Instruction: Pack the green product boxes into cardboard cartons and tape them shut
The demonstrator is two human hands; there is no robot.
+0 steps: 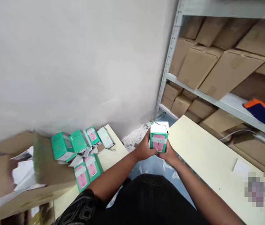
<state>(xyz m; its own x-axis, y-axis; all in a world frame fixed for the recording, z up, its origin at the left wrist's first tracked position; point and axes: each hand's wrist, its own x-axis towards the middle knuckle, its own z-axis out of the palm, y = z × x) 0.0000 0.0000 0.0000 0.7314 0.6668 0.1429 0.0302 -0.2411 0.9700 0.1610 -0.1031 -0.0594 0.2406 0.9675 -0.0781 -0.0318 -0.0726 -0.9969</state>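
Observation:
Between my two hands is a small green and pink carton [159, 143], held upright in the gap between two tables. White flaps at its top stand partly raised. My left hand [145, 147] wraps its left side, with the thumb near the lower front. My right hand [169, 153] grips the lower right side. To the left, several similar green cartons [78, 141] lie on a cream table [115, 147], some with white flaps sticking out. Two more cartons with pink faces [87, 171] lie side by side nearer to me.
A large open cardboard box [52, 159] with white paper inside stands at the left. Metal shelves [228, 106] with brown boxes [198, 65] line the right. Another cream table [207, 156] runs along my right. White paper scraps [135, 136] cover the floor by the wall.

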